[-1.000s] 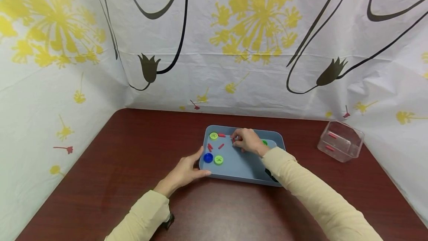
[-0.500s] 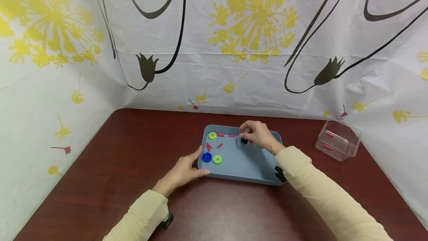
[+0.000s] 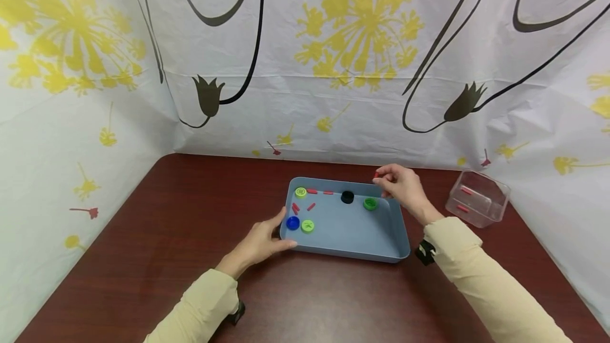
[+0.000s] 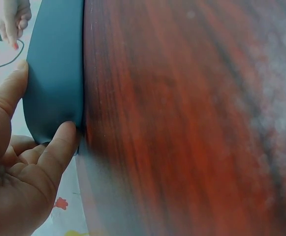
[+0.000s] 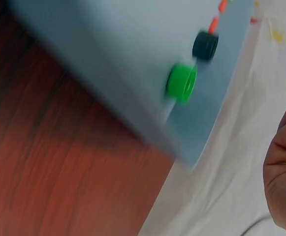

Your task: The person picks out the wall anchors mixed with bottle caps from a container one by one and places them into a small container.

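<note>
My left hand (image 3: 261, 241) holds the left front corner of a grey-blue tray (image 3: 352, 252), thumb at the front rim (image 4: 59, 59) and the other fingers by the left side. Above the tray's far right corner, my right hand (image 3: 402, 187) pinches a small red stick (image 3: 376, 174) between thumb and fingertips. Inside the tray, a light green cap (image 3: 301, 192), two red sticks (image 3: 328, 192), a black cap (image 3: 347, 197) and a green cap (image 3: 370, 204) form a line along the far side. A blue cap (image 3: 293, 223) sits beside another light green cap (image 3: 307, 226); more red sticks (image 3: 295, 208) lie near them.
A clear plastic box (image 3: 478, 198), with red sticks visible in it, stands at the right on the dark wooden table (image 3: 190, 200). Patterned white cloth (image 3: 267, 120) hangs behind and along both sides.
My right hand has moved right with the red stick, from above the far middle of the tray to its far right corner, uncovering the black and green caps. The left hand keeps its place.
</note>
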### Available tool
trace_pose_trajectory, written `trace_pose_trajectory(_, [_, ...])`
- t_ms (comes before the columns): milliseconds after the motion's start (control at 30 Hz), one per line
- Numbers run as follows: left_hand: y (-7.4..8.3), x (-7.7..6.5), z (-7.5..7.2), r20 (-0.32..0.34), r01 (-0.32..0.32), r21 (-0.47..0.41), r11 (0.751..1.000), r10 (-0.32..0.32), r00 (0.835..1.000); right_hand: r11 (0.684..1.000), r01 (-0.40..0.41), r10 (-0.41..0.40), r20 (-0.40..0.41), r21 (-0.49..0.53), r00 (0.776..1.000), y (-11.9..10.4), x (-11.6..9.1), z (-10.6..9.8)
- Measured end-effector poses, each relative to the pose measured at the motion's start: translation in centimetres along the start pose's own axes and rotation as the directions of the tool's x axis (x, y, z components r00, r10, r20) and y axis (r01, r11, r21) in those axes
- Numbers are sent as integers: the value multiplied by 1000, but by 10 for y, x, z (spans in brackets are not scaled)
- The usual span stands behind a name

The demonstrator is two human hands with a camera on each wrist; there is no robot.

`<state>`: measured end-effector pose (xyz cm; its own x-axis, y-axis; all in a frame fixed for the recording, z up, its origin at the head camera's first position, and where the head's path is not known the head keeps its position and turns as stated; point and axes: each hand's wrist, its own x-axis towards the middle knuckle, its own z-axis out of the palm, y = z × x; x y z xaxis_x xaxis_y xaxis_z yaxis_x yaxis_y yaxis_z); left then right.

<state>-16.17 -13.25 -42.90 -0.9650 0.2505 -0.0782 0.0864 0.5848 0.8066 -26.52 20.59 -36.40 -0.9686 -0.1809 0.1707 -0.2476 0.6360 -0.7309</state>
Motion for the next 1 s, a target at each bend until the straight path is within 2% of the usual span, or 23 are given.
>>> trace_pose_trajectory(167, [0, 0, 0, 1, 7, -5, 1000, -7, 1000, 994, -71, 82, -124, 86, 989, 23, -12, -28])
trace_pose_trajectory(333, [2, -1, 0, 7, 10, -12, 1000, -9, 1000, 983, -114, 147, -246, 144, 958, 46, -25, -53])
trace_pose_trajectory(467, [2, -1, 0, 12, 15, -11, 1000, -15, 1000, 961, -178, 231, -262, 210, 937, 58, -36, -70])
trace_pose_trajectory(600, [2, -1, 0, 11, 20, -2, 1000, -20, 1000, 933, -209, 284, -242, 295, 928, 67, -45, -81])
trace_pose_trajectory(667, [2, -1, 0, 10, 21, 1, 1000, -21, 1000, 936, -208, 284, -260, 282, 923, 70, -48, -83])
trace_pose_trajectory(833, [3, -2, -1, 10, 15, -1, 1000, -15, 1000, 971, -202, 235, -350, 130, 907, 76, -51, -85])
trace_pose_trajectory(900, [3, -2, -1, 10, 14, -3, 1000, -14, 1000, 972, -198, 230, -363, 123, 903, 78, -52, -86])
trace_pose_trajectory(1000, [3, -2, 0, 12, 15, -3, 1000, -15, 1000, 965, -187, 243, -366, 182, 899, 82, -55, -89])
